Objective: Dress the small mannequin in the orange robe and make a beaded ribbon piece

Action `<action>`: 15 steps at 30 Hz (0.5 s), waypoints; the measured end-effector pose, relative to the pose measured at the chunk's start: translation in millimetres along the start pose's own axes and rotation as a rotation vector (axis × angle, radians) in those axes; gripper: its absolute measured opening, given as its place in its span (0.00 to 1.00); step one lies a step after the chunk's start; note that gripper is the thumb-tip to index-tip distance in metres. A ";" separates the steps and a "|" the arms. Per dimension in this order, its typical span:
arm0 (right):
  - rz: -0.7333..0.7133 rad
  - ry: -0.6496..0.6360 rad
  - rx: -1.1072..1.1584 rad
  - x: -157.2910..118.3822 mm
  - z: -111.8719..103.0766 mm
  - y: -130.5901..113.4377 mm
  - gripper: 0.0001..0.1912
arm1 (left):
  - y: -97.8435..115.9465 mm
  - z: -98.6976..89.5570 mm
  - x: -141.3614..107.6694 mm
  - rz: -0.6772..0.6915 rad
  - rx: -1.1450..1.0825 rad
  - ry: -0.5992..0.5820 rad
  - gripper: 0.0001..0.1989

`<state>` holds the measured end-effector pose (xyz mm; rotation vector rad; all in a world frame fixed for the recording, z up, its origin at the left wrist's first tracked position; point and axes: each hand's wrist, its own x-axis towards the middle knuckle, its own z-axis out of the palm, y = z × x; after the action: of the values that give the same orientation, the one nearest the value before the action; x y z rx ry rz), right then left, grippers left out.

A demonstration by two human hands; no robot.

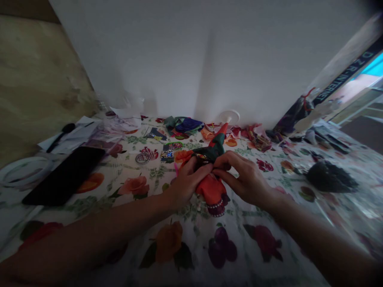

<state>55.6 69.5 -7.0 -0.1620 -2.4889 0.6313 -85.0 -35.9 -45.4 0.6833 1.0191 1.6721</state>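
Note:
A small cloth figure [212, 189] lies at the middle of the flowered tablecloth, with a red-orange body, a dark green part, a red pointed top and a beaded dark red band at its near end. My left hand [188, 180] is wrapped round its left side, thumb pressed on the middle. From the right, my right hand [243, 175] pinches at the figure's middle, thumb and forefinger close together beside the left thumb. What lies between those fingertips is too small and dark to make out.
A black phone or tablet [64, 175] and a white tape roll [25, 171] lie left, near papers. Packets of beads [166, 153] are left of the figure. Fabric scraps [187, 125] line the wall. A dark bundle [330, 177] sits right. The flowered tablecloth [134, 235] covers the table.

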 end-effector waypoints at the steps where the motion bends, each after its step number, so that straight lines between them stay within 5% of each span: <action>1: 0.008 0.011 0.000 0.3 0.6 0.1 0.04 | 0.2 -0.2 -0.2 0.003 0.007 0.000 0.11; 5: 0.052 0.055 0.020 0.6 3.0 -1.5 0.05 | -2.2 -4.3 0.6 0.008 0.067 -0.006 0.06; 15: 0.249 0.168 0.182 -1.5 16.6 -0.3 0.06 | -11.6 -10.4 4.9 0.016 0.156 -0.033 0.12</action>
<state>47.7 62.1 -19.7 -0.4410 -2.2542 0.9037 -89.8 -32.9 -60.7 0.8200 1.1314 1.6017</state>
